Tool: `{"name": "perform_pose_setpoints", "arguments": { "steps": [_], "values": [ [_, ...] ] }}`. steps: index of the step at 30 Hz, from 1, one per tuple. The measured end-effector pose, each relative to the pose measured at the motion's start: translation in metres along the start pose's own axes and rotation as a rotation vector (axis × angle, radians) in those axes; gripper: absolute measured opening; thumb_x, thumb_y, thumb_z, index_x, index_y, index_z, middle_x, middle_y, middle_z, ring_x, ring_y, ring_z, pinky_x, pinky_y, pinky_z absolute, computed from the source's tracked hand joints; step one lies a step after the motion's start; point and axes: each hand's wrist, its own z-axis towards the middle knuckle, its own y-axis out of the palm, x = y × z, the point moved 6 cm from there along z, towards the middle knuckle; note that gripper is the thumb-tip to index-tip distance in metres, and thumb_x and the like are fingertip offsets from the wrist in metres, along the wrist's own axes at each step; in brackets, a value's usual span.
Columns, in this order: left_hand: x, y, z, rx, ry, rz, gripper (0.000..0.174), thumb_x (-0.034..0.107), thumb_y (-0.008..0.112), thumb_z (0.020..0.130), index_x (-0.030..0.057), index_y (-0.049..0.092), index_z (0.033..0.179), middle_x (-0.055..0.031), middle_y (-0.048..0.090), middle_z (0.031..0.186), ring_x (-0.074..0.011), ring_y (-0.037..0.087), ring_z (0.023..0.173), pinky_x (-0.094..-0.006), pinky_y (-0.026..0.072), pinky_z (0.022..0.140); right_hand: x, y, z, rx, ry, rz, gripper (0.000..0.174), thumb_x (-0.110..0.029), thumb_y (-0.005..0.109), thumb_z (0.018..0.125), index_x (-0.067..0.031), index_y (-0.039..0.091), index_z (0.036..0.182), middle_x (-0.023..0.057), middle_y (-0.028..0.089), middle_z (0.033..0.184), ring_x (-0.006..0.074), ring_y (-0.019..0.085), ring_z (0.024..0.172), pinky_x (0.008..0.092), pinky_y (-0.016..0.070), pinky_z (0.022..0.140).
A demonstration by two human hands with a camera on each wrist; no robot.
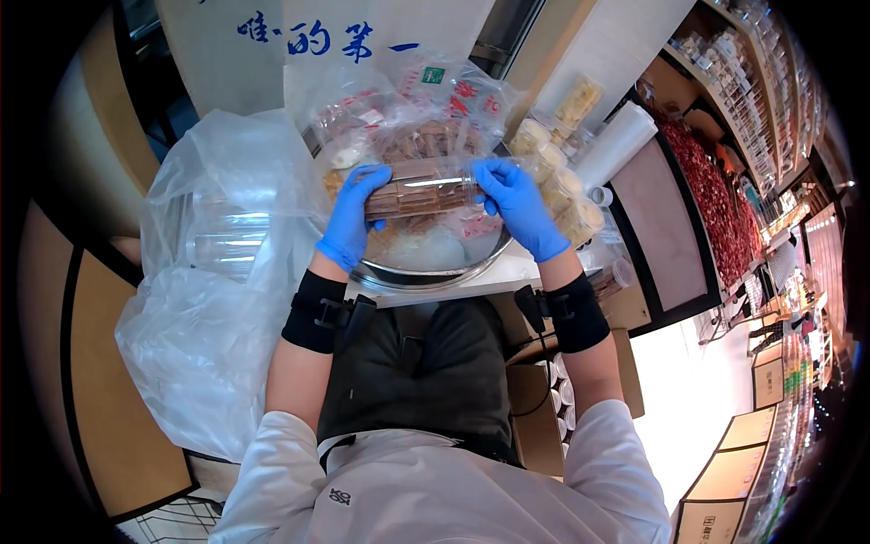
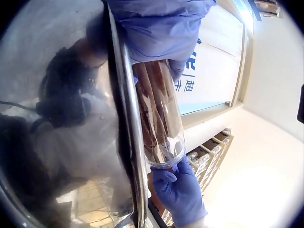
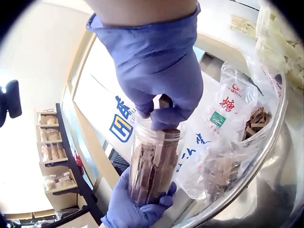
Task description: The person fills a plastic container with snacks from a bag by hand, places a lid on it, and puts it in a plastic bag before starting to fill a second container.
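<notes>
My left hand (image 1: 349, 218), in a blue glove, grips a clear plastic jar (image 1: 424, 192) around its base end. Long brown sticks (image 3: 154, 161) stand packed lengthwise inside it. At the jar's open mouth, my gloved right hand (image 1: 521, 207) pinches a dark brown piece (image 3: 165, 101) between thumb and fingers, its fingertips right at the rim. In the head view the jar lies nearly level above a large metal bowl (image 1: 444, 276). More brown pieces (image 3: 256, 122) sit in printed clear plastic bags (image 3: 232, 102) in the bowl.
A big clear bag (image 1: 204, 317) with empty clear jars (image 1: 231, 245) lies to the left. Several filled jars (image 1: 564, 186) and a roll of clear plastic (image 1: 616, 150) stand to the right. An open carton (image 1: 535, 417) of lids is below the table.
</notes>
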Motion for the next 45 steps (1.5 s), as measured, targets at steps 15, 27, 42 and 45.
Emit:
{"name": "perform_pose_setpoints", "arguments": {
  "steps": [15,27,42,45],
  "values": [
    [-0.004,0.000,0.001,-0.004,-0.014,0.090,0.029,0.038,0.062,0.078,0.0196,0.058,0.100,0.0048,0.055,0.084,-0.0061,0.053,0.072,-0.0218,0.0356,0.049,-0.015,-0.010,-0.002,0.057,0.027,-0.231,0.015,-0.016,0.065,0.081,-0.0036,0.061,0.090,0.0024,0.061,0.077,0.0080,0.057,0.061,0.0199,0.0445,0.053],
    [-0.008,-0.003,0.002,-0.040,-0.047,0.045,0.028,0.040,0.061,0.079,0.0212,0.059,0.099,0.0059,0.056,0.084,-0.0061,0.053,0.073,-0.0220,0.0355,0.050,-0.007,-0.013,0.009,0.187,-0.313,-0.092,0.020,-0.016,0.070,0.081,-0.0006,0.061,0.091,0.0029,0.063,0.080,0.0078,0.058,0.069,0.0208,0.0474,0.062],
    [-0.007,0.001,0.001,-0.025,-0.047,0.029,0.025,0.038,0.063,0.079,0.0197,0.055,0.094,0.0051,0.054,0.079,-0.0061,0.052,0.069,-0.0224,0.0351,0.048,0.016,-0.034,0.004,0.238,-0.001,0.094,0.026,-0.021,0.055,0.091,-0.0014,0.057,0.108,0.0024,0.061,0.085,0.0079,0.053,0.065,0.0203,0.0418,0.058],
    [-0.011,-0.004,0.006,-0.017,-0.054,0.061,0.030,0.042,0.061,0.078,0.0207,0.061,0.099,0.0051,0.058,0.084,-0.0072,0.055,0.072,-0.0220,0.0363,0.050,0.018,-0.038,0.005,0.069,-0.136,0.282,0.024,-0.017,0.055,0.090,-0.0002,0.055,0.107,0.0062,0.062,0.093,0.0115,0.059,0.081,0.0247,0.0470,0.070]
  ]
}}
